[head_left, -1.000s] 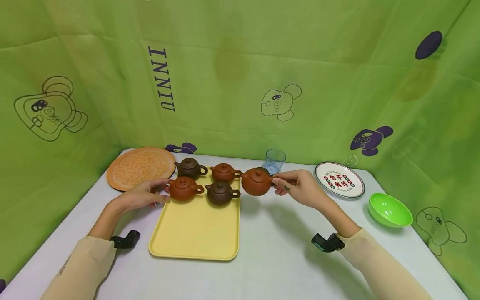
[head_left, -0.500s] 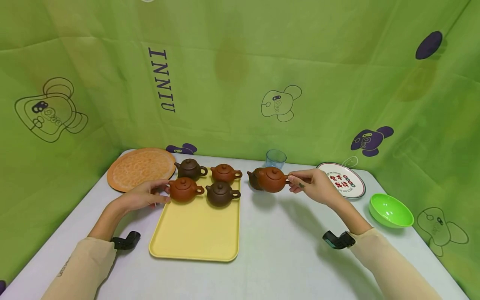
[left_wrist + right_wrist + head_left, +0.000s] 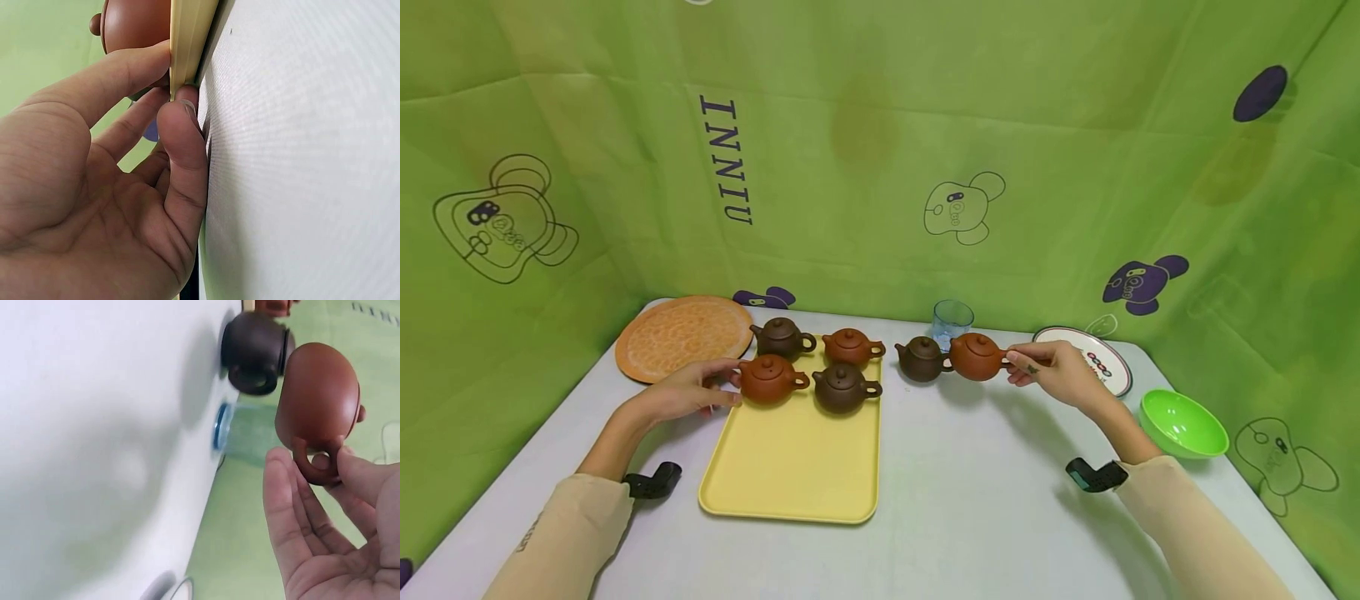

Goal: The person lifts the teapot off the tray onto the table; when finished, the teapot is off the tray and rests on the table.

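My right hand (image 3: 1058,372) pinches the handle of a reddish-brown clay teapot (image 3: 976,357), held in the air above the table. In the right wrist view this teapot (image 3: 322,394) hangs clear of the white surface. Just left of it a dark brown teapot (image 3: 921,360) stands on the table. My left hand (image 3: 679,393) grips the left edge of a yellow tray (image 3: 797,475), its fingers around the rim (image 3: 187,37). Towards the tray's far end stand two dark teapots (image 3: 780,338) and two reddish ones, the nearer reddish teapot (image 3: 766,379) beside my left fingers.
An orange round mat (image 3: 681,333) lies at the back left. Behind the dark teapot stands a blue glass (image 3: 952,321). A white plate with red writing (image 3: 1112,358) lies partly behind my right hand, and a green bowl (image 3: 1182,423) sits at the right edge.
My right hand has moved right with the reddish teapot, uncovering the dark teapot on the table and covering more of the plate. The left hand and tray have stayed in place.
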A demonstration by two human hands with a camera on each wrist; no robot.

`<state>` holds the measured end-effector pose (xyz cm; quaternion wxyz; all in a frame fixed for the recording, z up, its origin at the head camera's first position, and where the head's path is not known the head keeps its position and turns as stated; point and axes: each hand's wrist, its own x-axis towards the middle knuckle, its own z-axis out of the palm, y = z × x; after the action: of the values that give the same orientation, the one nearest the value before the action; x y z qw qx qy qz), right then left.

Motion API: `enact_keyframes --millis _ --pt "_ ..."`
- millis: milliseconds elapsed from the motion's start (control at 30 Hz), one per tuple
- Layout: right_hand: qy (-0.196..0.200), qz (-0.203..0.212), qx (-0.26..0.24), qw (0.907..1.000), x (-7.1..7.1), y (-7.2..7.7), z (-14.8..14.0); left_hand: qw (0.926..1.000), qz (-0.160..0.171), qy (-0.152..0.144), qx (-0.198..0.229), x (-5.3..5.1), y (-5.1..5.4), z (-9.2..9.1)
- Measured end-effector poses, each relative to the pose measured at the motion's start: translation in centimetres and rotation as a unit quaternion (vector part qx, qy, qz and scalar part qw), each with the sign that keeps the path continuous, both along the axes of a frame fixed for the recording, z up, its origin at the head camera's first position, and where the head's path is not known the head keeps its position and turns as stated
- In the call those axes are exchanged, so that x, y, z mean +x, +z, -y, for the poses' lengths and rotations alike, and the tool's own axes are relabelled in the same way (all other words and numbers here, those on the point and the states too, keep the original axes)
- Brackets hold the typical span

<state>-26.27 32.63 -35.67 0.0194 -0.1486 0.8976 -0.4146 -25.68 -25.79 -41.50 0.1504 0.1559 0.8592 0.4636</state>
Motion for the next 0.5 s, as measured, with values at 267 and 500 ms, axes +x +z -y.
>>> enact_keyframes --millis 267,500 --pt "-0.013 0.007 0.002 0.9999 -0.1 -0.5 -1.5 0.9999 -0.004 0.003 -0.01 0.0 0.1 0.1" --pt "-0.021 0.013 0.002 0.9997 -0.4 -1.3 -2.5 1.0 0.001 0.0 -0.001 0.0 0.0 0.1"
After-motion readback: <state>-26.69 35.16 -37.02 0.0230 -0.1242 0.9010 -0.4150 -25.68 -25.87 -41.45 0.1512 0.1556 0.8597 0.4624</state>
